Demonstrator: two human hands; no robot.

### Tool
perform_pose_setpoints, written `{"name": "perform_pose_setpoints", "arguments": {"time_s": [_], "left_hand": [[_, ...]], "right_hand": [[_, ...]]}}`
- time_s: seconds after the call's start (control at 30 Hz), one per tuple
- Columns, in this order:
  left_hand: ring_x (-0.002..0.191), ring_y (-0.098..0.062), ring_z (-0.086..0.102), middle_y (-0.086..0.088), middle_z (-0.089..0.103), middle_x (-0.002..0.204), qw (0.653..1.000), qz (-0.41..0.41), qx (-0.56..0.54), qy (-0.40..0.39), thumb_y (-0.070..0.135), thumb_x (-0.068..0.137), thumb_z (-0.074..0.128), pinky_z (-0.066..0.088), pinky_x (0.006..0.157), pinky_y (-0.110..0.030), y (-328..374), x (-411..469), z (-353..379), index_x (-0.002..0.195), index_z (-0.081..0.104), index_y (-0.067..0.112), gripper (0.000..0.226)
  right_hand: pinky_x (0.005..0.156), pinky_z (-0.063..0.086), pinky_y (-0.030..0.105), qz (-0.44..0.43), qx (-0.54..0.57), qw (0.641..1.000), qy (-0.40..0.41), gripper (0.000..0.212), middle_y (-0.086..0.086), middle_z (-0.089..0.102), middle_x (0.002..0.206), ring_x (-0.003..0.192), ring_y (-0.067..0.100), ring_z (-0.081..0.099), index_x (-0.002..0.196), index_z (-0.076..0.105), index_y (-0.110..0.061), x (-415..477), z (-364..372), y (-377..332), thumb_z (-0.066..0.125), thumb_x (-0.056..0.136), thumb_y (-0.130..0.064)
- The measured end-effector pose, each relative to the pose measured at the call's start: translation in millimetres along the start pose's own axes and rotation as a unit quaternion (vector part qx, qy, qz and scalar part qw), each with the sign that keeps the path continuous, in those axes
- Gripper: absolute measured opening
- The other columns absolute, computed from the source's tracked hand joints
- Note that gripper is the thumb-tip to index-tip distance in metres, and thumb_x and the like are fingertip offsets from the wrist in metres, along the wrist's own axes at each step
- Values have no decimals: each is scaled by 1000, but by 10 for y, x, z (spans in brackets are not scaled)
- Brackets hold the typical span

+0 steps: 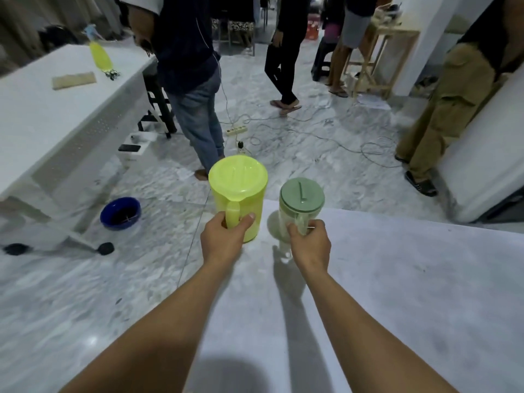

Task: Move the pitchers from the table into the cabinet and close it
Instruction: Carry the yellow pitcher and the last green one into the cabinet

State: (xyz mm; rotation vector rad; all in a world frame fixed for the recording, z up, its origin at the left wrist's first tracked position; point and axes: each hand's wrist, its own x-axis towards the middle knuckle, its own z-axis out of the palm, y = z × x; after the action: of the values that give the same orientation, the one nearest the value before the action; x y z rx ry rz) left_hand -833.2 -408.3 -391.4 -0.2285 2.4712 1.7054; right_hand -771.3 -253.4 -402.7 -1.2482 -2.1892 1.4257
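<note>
At the far edge of the white table (368, 279), the left hand (222, 241) is wrapped round the handle of the yellow lidded pitcher (238, 194) and the right hand (310, 245) round the handle of the clear green-lidded pitcher (297, 211), probably so that both go together to the cabinet, which is out of view.

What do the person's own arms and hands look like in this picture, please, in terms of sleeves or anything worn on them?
Both forearms are bare up to the bottom edge of the picture, with no sleeve in view. The left hand and the right hand wear no gloves, and no watch, bracelet or ring shows on the wrists or the visible fingers. No markings can be seen on either arm.
</note>
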Motion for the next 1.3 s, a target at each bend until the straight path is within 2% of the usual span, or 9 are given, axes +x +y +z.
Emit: {"name": "perform_pose_setpoints", "arguments": {"time_s": [0.2,0.33,0.5,0.57,0.63,0.77,0.97,1.13,1.3], "left_hand": [[81,-21,67,0,73,79,999,-4,-15,34,59,74,71,51,72,-35,92,80,146,76,72,19,41],[78,-29,66,-8,71,74,999,2,-10,48,60,76,58,50,69,-36,61,118,182,72,72,12,49],[60,-26,60,-12,64,60,996,36,-15,76,27,89,62,42,54,-31,114,94,232,61,60,-1,40],[51,-23,48,-5,51,49,994,53,-10,95,17,89,62,34,46,-23,160,98,244,50,47,7,43],[49,-23,43,-1,42,46,993,61,-6,102,15,88,62,30,44,-26,191,119,237,47,39,13,47],[53,-28,49,0,45,47,993,80,-8,85,26,83,59,37,53,-33,254,127,155,47,40,15,42],[51,-23,44,0,44,48,993,110,-21,33,16,87,63,35,56,-31,586,34,10,48,39,17,46],[53,-28,47,-6,46,50,979,190,-24,-70,33,78,56,42,55,-40,1028,-206,-50,48,40,15,38],[55,-29,44,-3,40,46,952,267,-22,-149,17,87,63,31,56,-33,1412,-722,-64,48,38,12,47]], "right_hand": [[84,53,43,44,57,997,-13,26,0,68,85,87,28,64,85,61,-17,120,197,3,69,81,-41],[72,47,35,25,102,994,7,18,0,63,80,81,27,61,89,57,-14,139,268,-4,64,85,-30],[74,50,37,-2,115,993,27,14,1,63,81,80,27,61,90,56,-11,156,296,2,59,86,-24],[72,48,35,-10,117,993,28,13,1,63,79,78,25,61,90,56,-10,159,285,10,60,86,-22],[70,46,33,-12,117,992,33,12,1,62,79,76,24,60,90,56,-10,138,263,32,61,86,-21],[73,51,36,-5,128,991,43,11,3,66,83,79,24,63,90,59,-12,53,182,12,62,86,-22],[70,49,34,-5,142,986,90,10,2,66,83,79,21,63,90,60,-14,-184,-78,-228,63,86,-23],[68,50,35,12,168,968,185,13,4,65,83,77,21,63,90,60,-13,-574,-529,-403,62,86,-24],[62,43,32,29,185,936,299,15,4,61,77,73,24,60,84,58,-11,-1148,-1124,-451,60,86,-26]]}}
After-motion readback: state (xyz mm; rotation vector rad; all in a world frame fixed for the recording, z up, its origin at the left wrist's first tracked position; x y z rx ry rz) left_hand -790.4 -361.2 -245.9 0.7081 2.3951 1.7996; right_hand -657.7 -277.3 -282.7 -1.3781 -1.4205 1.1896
